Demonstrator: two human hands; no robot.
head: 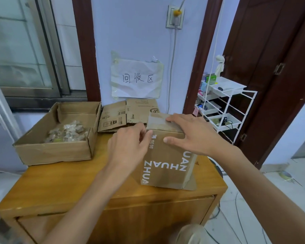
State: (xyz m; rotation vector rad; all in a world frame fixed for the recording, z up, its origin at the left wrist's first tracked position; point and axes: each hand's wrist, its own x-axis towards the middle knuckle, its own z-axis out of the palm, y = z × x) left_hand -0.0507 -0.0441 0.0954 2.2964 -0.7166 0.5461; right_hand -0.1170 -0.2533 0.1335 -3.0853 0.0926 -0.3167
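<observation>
Left hand (130, 147) pinches the squarish cardboard box (167, 166) at its top corner. Right hand (188, 132) lies flat, fingers spread, on its smooth taped lid (158, 120)

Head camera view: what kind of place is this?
Likely a home corner for recycling cardboard: a handwritten sign taped to the wall, flattened cardboard below it, and a box on a wooden cabinet.

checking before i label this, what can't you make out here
Head view:
Inside of printed box: shut top, right hand over it.
Whether left hand pinches tape or flap: its own fingers hide it.
Bits in open box: blurred.
Flattened cardboard print: too small.
</observation>
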